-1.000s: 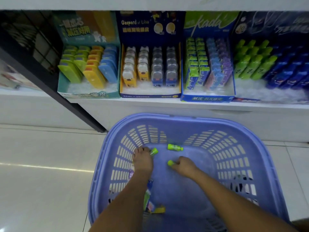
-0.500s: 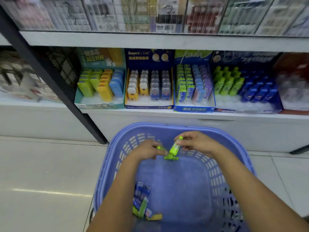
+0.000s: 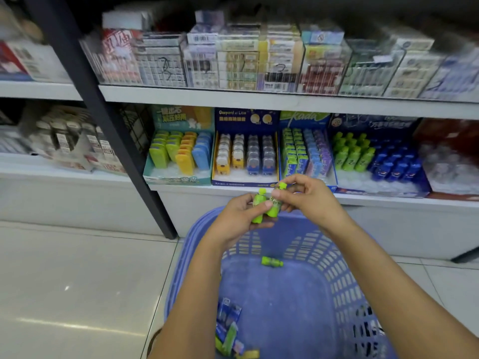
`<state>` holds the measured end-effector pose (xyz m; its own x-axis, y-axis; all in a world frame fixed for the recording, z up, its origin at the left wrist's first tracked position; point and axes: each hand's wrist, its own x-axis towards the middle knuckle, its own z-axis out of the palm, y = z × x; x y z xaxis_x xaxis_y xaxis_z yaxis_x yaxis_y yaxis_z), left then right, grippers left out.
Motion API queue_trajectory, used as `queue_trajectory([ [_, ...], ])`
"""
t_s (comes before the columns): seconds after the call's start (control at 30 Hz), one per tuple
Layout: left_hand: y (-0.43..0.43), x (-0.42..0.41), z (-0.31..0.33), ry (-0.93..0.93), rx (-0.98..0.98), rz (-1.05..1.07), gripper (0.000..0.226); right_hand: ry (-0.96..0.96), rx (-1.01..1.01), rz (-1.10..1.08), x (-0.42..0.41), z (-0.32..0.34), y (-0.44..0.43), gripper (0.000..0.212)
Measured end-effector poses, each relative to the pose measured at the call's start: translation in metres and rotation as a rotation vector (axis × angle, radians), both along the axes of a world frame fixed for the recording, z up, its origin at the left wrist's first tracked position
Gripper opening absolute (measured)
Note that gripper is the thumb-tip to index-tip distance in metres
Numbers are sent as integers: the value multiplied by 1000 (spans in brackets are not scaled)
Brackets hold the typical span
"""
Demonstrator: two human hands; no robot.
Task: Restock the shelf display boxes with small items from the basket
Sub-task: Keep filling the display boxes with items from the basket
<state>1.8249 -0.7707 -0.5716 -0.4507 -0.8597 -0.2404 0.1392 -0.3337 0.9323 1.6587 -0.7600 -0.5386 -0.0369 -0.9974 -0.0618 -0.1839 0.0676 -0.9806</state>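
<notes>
Green mini bottles are held together above the basket (image 3: 337,268), probably so that several can go to the shelf (image 3: 388,203) in one trip. The left hand (image 3: 238,216) has its fingers curled round one bottle (image 3: 258,208), which stands cap up against the palm. The right hand (image 3: 308,198) pinches a second bottle (image 3: 275,206) between thumb and fingertips and holds it against the first, so the two touch side by side. This looks like a hand-over into the left hand's grip, which would free the right hand to pick up more. The hands are close together, each clamped on its own bottle.

A third bottle (image 3: 271,262) lies on its side on the basket floor near the far wall, well below the hands. Some packets (image 3: 229,327) lie heaped in the near left corner.

The matching box (image 3: 375,191) stands on the shelf, beyond and to the right of the hands. Its green row (image 3: 352,156) is upright on the left, with blue ones beside it. White tray shows bare in front of that row, which is likely where these bottles belong.
</notes>
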Motion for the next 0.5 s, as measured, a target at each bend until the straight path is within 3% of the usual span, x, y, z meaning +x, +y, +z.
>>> queue_trajectory([
  [0.13, -5, -2, 3, 89, -27, 74, 14, 20, -59, 44, -2, 17, -1, 14],
  [0.23, -7, -6, 6, 70, -34, 141, 13, 72, -170, -52, -20, 30, -8, 14],
  [0.37, -7, -13, 14, -115, -82, 176, 32, 287, -280, -320, -75, 39, -21, 17],
  [0.5, -7, -32, 23, -113, -28, 167, 46, 545, -278, -470, -120, 29, -37, 25],
])
